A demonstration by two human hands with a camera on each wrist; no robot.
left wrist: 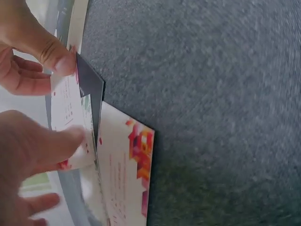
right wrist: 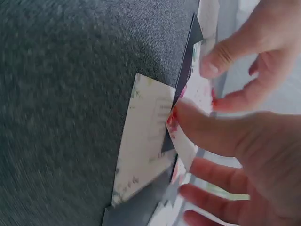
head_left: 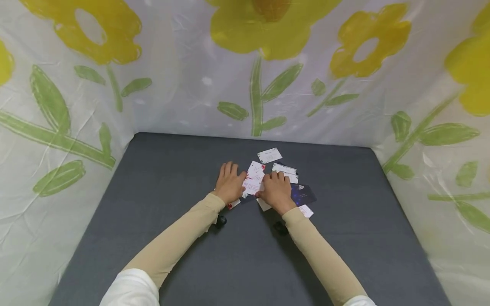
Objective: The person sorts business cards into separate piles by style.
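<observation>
The red-and-white cards (head_left: 252,186), at least two overlapping, stand between the hands, nearer the table's far edge than its near one and about midway between its left and right edges. The left hand (head_left: 229,183) pinches their left side between thumb and finger; the right hand (head_left: 277,189) pinches the opposite side. With hold only at the edges, a loose card could slip out or bend if the thumbs press unevenly, and a sleeve or palm could drag the cards lying underneath. Around them I count one cream card (right wrist: 141,141), one orange-patterned card (left wrist: 124,165), one dark blue card (head_left: 302,194), one small red-printed card (head_left: 306,211), two overlapping white cards (head_left: 294,177) and, closest to the far edge, one lone white card (head_left: 269,155); more may be hidden. There are two tan sleeves (head_left: 183,233) and one grey table (head_left: 214,263).
</observation>
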